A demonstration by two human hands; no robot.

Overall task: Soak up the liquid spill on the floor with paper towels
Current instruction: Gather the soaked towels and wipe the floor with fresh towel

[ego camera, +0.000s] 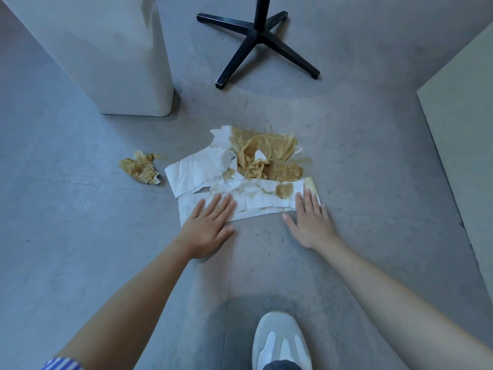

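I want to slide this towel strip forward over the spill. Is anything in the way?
Nothing solid. Both the left hand and right hand rest flat on the long white paper towel strip; directly beyond lie only soaked brown paper towels over the brown liquid spill.

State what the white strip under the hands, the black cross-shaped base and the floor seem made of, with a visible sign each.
White strip: thin matt paper; it creases, tears and soaks up brown. Black cross-shaped base: probably painted metal, slight sheen; straight square bars. Floor: perhaps grey vinyl sheet, matt; faint seams.
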